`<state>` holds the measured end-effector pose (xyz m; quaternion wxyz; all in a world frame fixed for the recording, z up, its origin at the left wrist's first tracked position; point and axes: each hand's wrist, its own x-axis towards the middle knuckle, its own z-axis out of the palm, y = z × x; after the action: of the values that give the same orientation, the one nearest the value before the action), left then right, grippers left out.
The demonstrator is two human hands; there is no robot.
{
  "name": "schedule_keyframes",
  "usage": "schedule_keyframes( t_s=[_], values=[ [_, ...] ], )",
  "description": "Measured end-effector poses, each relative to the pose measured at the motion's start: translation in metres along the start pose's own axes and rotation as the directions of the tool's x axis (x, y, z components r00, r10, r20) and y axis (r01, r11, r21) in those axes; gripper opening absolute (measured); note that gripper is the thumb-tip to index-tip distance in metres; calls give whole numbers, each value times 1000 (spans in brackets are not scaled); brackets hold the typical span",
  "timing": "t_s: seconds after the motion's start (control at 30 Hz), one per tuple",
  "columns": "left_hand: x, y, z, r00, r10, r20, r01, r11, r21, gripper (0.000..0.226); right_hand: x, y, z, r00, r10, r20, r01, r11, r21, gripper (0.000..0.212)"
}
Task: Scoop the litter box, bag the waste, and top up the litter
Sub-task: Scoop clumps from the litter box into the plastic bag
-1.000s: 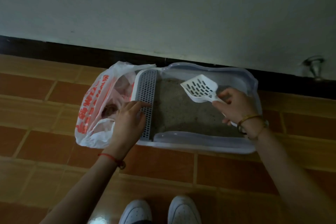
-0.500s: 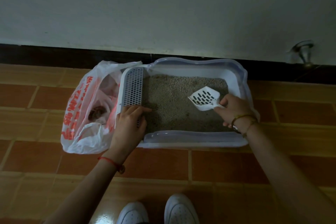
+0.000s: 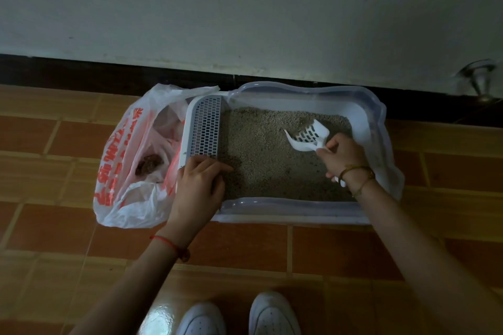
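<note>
A pale plastic litter box (image 3: 294, 209) sits on the tiled floor against the wall, filled with grey-brown litter (image 3: 261, 149). Its left end has a perforated grate (image 3: 205, 126). My left hand (image 3: 197, 187) rests on the box's near-left corner, fingers curled over the grate's edge. My right hand (image 3: 343, 159) grips the handle of a white slotted scoop (image 3: 307, 136), whose blade is tilted on edge and dug into the litter at the right. A white plastic bag with red print (image 3: 128, 168) lies open left of the box, with a dark clump of waste (image 3: 148, 164) inside.
A white wall with a dark skirting board (image 3: 109, 73) runs directly behind the box. A metal door stop (image 3: 480, 81) sticks out at the far right. My two white shoes (image 3: 239, 315) stand on the glossy brown floor tiles (image 3: 326, 247) below the box.
The scoop has come down from above the litter and tilted on edge into it at the right. My left hand stayed on the box's left corner.
</note>
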<state>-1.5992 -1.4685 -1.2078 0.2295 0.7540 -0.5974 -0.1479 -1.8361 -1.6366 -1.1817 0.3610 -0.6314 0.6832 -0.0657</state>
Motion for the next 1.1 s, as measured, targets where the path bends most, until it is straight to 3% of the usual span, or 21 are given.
schedule_keyframes(
  t_s=[0.3,0.53,0.87,1.0,1.1],
  values=[
    [-1,0,0,999,-33,-15,32,998,-59,36,-13,11,-2,997,-18,-79,27,992,120,12],
    [0,0,-6,993,-38,-112,23,991,-129,32,-27,11,-16,995,-49,-90,65,980,188,12],
    [-4,-6,-17,989,-67,-129,45,986,-163,39,-55,4,-25,984,-175,-42,180,950,255,14],
    [-5,-6,-17,990,-62,-128,42,986,-159,36,-61,0,-25,983,-182,11,166,918,360,14],
    [-7,-7,-18,989,-60,-138,37,986,-163,35,-66,-4,-28,974,-225,-31,225,936,271,15]
  ],
)
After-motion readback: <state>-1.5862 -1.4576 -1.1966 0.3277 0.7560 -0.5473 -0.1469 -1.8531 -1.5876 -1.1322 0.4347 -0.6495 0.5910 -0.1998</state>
